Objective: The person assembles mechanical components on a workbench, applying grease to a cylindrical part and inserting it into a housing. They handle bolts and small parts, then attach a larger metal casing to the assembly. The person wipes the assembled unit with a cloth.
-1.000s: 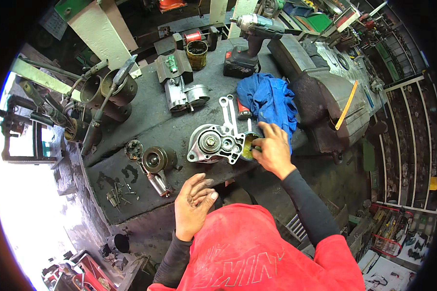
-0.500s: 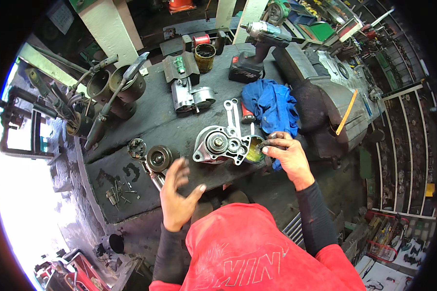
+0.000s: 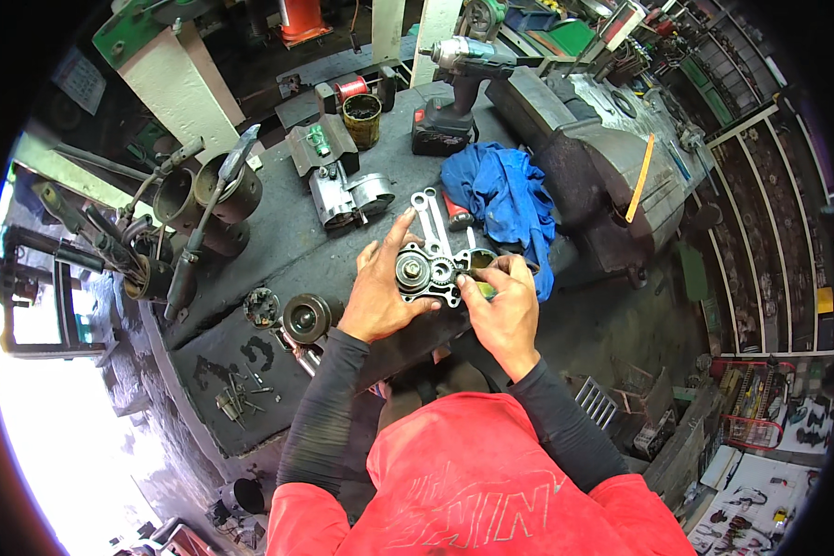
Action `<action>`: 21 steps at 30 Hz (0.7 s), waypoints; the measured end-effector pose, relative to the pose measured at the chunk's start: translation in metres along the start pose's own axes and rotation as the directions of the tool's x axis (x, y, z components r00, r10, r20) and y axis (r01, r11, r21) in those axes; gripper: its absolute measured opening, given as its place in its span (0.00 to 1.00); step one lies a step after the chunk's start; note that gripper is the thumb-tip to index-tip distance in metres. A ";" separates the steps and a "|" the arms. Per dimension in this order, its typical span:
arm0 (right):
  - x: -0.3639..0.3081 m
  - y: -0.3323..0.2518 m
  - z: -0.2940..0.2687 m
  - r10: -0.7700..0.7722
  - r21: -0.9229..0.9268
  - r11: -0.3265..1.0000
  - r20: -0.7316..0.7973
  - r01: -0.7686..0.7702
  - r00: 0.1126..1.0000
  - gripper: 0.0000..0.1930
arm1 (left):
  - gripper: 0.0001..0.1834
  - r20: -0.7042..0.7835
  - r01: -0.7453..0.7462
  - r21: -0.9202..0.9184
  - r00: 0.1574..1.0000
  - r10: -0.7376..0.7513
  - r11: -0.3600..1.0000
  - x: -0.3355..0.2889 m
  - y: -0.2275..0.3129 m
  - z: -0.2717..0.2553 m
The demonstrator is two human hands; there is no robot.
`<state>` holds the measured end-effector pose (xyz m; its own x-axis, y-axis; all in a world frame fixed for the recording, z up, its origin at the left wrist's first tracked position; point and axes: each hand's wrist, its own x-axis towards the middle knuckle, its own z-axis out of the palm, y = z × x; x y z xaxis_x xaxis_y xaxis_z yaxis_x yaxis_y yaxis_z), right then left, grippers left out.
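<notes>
A silver gear housing (image 3: 442, 272) with an exposed small gear and a round bearing lies on the dark bench in front of me. My left hand (image 3: 380, 292) is closed around its left side, thumb along the near edge. My right hand (image 3: 505, 310) pinches at the housing's right side, and what its fingertips hold is hidden. Partly behind that hand is a round tin (image 3: 479, 259) with yellow-green grease. Two wrenches (image 3: 429, 221) lie just beyond the housing. A red-handled tool (image 3: 456, 212) rests beside a crumpled blue cloth (image 3: 505, 199).
Farther back stand a cordless impact wrench (image 3: 454, 102), a brown can (image 3: 361, 120) and a silver motor part (image 3: 343, 196). A large vise (image 3: 598, 176) is at the right. Left are tool-filled metal cups (image 3: 215, 190), a round dark part (image 3: 307, 319) and loose screws (image 3: 241, 394).
My left hand has come from the air at the left onto the housing and closed around it. My right hand has moved from the grease tin to the housing's right side.
</notes>
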<state>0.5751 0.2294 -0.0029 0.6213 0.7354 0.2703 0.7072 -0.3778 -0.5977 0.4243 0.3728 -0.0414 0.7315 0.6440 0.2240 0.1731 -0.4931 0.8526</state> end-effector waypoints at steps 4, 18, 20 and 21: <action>0.004 -0.009 0.000 -0.107 -0.233 0.966 0.029 0.111 0.994 0.12 | 0.77 -0.130 0.047 0.016 0.990 -0.044 0.999 -0.007 0.003 0.013; 0.042 -0.008 0.014 -0.005 -0.059 0.998 0.036 0.008 0.999 0.07 | 0.72 -0.288 0.157 -0.017 0.945 -0.156 0.987 -0.014 0.010 0.034; 0.043 -0.003 0.016 0.076 -0.071 0.995 0.074 -0.071 0.994 0.11 | 0.73 -0.299 0.140 -0.001 0.945 -0.134 0.990 -0.013 0.010 0.033; 0.043 0.000 0.017 0.137 -0.041 0.990 0.080 -0.134 0.987 0.12 | 0.74 -0.324 0.119 0.027 0.940 -0.104 0.993 -0.013 0.011 0.033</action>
<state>0.5966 0.2704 -0.0039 0.6830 0.7197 0.1248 0.6310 -0.4953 -0.5971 0.4385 0.3400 -0.0500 0.4562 0.8463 0.2750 0.2767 -0.4286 0.8601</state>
